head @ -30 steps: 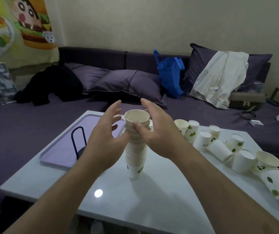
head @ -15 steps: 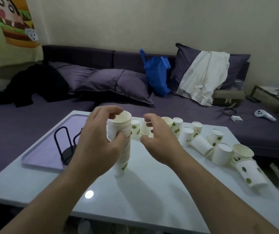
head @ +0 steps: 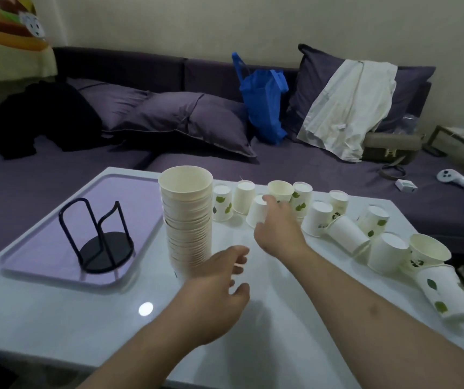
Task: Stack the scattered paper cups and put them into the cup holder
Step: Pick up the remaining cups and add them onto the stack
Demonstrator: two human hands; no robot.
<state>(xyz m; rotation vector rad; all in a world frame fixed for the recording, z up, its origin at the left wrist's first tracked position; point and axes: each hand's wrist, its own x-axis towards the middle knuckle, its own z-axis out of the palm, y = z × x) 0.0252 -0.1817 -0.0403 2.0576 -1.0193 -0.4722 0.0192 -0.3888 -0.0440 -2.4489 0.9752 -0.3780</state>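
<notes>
Here, one tall stack (head: 187,217), one cup holder (head: 99,240), two hands.

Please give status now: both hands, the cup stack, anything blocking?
Left hand open beside cup stack, not gripping. Right hand reaching an upside-down loose cup. Cup holder empty on tray; nothing blocking.

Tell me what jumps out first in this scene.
A tall cup stack stands mid-table, the left hand open beside its base. To its right, loose cups lie scattered, and the right hand reaches onto one upturned cup. On the lilac tray at left stands the empty black holder.
</notes>
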